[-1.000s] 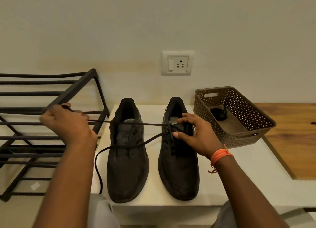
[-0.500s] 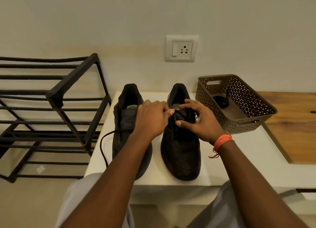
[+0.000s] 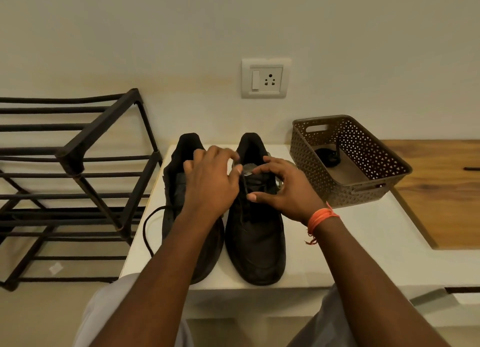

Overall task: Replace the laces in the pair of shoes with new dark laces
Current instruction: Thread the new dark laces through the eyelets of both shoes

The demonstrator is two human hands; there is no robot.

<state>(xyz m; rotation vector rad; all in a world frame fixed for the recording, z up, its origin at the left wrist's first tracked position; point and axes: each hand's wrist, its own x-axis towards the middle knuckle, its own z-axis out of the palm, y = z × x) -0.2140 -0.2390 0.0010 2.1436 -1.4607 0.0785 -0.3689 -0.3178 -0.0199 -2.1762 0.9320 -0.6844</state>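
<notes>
Over the right shoe [image 3: 255, 232], left hand [image 3: 210, 184] pinches the lace [image 3: 244, 188]; right hand [image 3: 285, 190] grips its tongue.

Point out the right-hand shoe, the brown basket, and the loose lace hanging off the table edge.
right-hand shoe [image 3: 255, 253]: head view, on its toe cap.
brown basket [image 3: 374, 149]: head view, on its perforated far wall.
loose lace [image 3: 146, 229]: head view, on the loop's left curve.

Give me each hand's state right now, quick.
Left hand: pinching the dark lace over the right-side shoe.
Right hand: fingers curled at that shoe's opening; grip cannot be told.
</notes>
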